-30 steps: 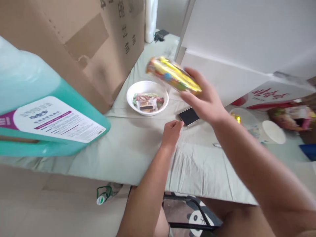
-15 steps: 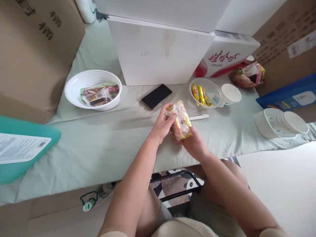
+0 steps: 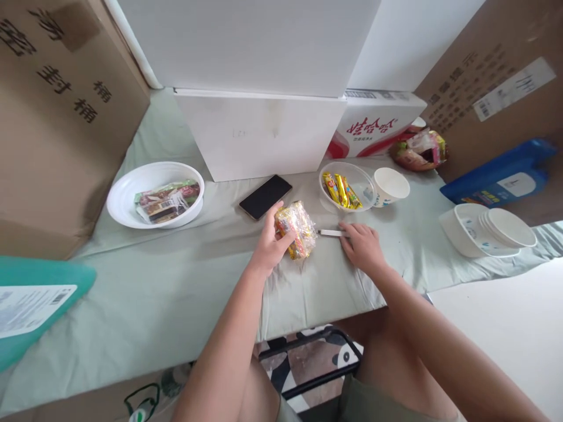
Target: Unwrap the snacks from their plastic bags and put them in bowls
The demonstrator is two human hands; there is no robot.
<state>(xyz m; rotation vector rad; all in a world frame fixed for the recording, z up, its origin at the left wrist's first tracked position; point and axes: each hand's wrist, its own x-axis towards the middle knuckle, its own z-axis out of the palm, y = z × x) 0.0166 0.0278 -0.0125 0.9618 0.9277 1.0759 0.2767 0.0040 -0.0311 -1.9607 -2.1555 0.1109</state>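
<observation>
My left hand [image 3: 269, 247] grips a clear-wrapped bundle of yellow and red snack packets [image 3: 299, 230], its thumb across the front, just above the cloth. To the right, my right hand [image 3: 364, 245] has its fingertips closed on the right end of a slim white utility knife [image 3: 331, 233] lying on the table. Its far end is hidden under the fingers. Behind that hand, a clear plastic bowl [image 3: 324, 202] contains several yellow snack packets [image 3: 341, 190]. A white paper cup [image 3: 391, 186] touches the bowl's right side. A black phone [image 3: 265, 197] lies flat behind my left hand.
On the left stands a white bowl [image 3: 115, 202] of packaged snacks. White boxes [image 3: 259, 135] line the back, cardboard boxes [image 3: 57, 146] the sides. At right are a blue bottle [image 3: 497, 176] and stacked white containers [image 3: 461, 237]. The green cloth's front edge lies above my legs.
My right hand has let go of the wrapped bundle and moved right onto the white knife. The left hand keeps the bundle, now tilted differently. The camera view has tipped upward.
</observation>
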